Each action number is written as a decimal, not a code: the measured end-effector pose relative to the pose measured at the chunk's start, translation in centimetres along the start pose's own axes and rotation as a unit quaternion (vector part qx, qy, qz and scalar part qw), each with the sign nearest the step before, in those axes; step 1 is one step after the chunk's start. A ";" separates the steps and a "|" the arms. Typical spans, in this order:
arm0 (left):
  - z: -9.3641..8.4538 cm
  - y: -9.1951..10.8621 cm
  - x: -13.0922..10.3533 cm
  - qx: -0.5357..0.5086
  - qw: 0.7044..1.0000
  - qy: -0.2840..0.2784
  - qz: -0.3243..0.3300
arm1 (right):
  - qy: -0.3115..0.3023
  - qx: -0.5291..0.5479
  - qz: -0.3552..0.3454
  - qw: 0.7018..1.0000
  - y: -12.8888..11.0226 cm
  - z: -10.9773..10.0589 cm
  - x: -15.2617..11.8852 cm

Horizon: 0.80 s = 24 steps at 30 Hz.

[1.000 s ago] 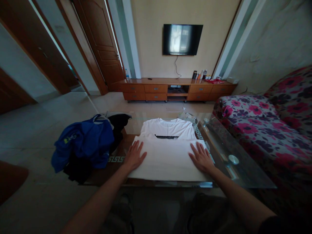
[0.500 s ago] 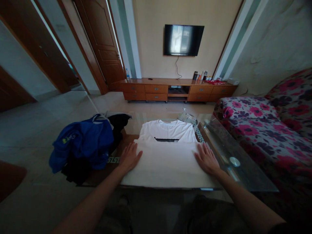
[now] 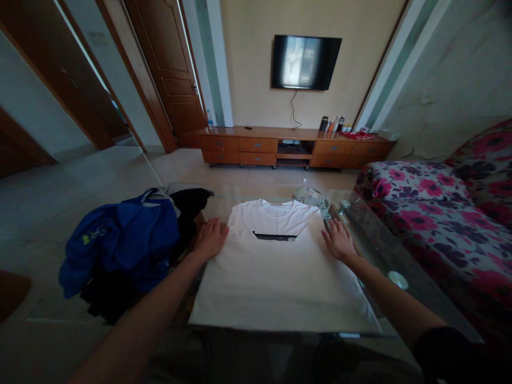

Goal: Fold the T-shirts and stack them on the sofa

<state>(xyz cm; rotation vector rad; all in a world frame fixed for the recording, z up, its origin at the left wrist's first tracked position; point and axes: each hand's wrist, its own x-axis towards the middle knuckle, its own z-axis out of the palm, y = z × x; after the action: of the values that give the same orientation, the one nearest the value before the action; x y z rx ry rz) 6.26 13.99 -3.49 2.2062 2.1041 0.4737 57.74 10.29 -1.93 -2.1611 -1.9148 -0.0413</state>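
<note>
White T-shirt [image 3: 276,288] spread on glass table [image 3: 378,237], looks like smoothing stage tbh. Left hand [image 3: 210,240] and right hand [image 3: 339,242] open, palms down by side edges, gripping nothing. Next move probably calls for even pinch on both sides, imo.

Wall-mounted television [image 3: 306,62] (reflecting light), floral sofa [image 3: 424,213]

- No lettering or numbers can be read.
- At nine o'clock from the white shirt [image 3: 280,277], a pale logo [image 3: 93,235] is carried by the blue garment [image 3: 132,224], its wording too blurred.
</note>
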 end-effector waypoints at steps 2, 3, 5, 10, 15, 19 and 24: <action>0.2 0.1 2.7 -0.023 1.000 0.001 -0.012 | -0.010 0.024 0.017 1.000 -0.5 0.1 3.1; 0.5 0.1 3.9 -0.033 0.999 -0.001 -0.017 | -0.017 0.034 0.022 0.999 -0.8 0.3 4.4; 1.2 0.2 6.1 -0.051 0.998 -0.007 -0.027 | -0.027 0.049 0.026 0.998 -1.1 0.9 6.7; 3.2 0.3 10.2 -0.072 0.996 0.009 -0.052 | -0.025 0.048 0.007 0.999 -1.2 2.6 11.3; 4.5 0.4 13.2 -0.084 0.995 0.027 -0.053 | -0.031 0.037 -0.004 0.999 -1.2 3.9 15.0; 5.4 0.9 14.8 -0.093 0.993 0.037 -0.058 | -0.036 0.030 0.005 0.999 -1.6 4.6 16.7; 5.7 1.7 15.8 -0.113 0.992 0.025 -0.045 | -0.034 0.029 0.017 0.999 -1.9 4.7 17.3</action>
<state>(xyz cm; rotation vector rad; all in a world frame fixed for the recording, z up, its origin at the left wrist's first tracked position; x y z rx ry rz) 9.76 30.32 -5.60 1.9880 2.0471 0.7267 57.47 28.33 -2.90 -2.1821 -1.8908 0.0943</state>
